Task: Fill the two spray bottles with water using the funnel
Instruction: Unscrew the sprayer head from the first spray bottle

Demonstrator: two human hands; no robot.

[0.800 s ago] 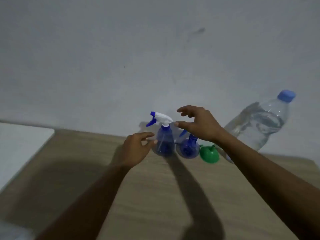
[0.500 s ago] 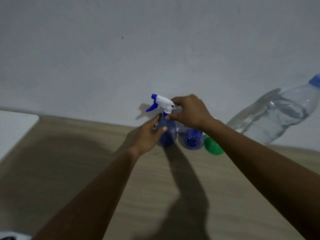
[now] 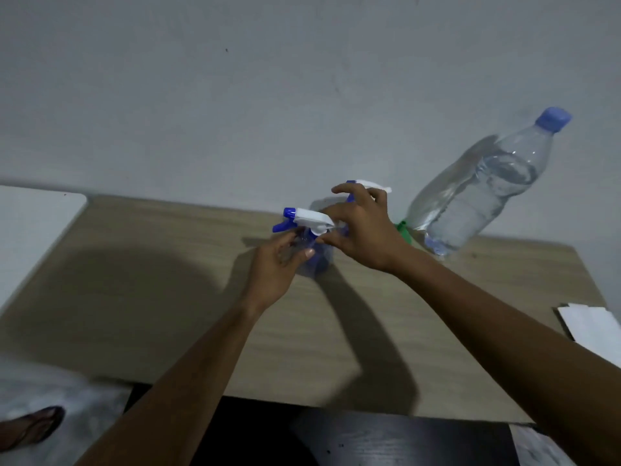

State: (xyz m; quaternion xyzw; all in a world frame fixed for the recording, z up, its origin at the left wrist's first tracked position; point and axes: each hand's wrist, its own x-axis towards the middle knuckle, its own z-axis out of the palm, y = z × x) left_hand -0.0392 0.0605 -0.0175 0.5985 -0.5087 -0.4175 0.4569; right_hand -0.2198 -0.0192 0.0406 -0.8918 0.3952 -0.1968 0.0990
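Note:
Two small blue spray bottles with white trigger heads stand at the back of the wooden table (image 3: 168,297). My left hand (image 3: 275,267) grips the body of the nearer spray bottle (image 3: 307,223). My right hand (image 3: 363,227) pinches the collar under its white head. The second spray bottle (image 3: 369,186) is mostly hidden behind my right hand; only its white head shows. A green funnel (image 3: 403,230) lies just right of my right hand, partly hidden. A large clear water bottle (image 3: 480,193) with a blue cap stands at the right.
A grey wall runs directly behind the table. A white surface (image 3: 33,230) adjoins the table's left edge. White paper (image 3: 591,327) lies at the right edge. A dark panel (image 3: 369,435) sits below the front edge, and a sandalled foot (image 3: 30,428) is at the lower left.
My left hand has closed around the nearer spray bottle's body and my right hand has shifted onto its collar. The bottle has moved slightly towards me, away from the second one.

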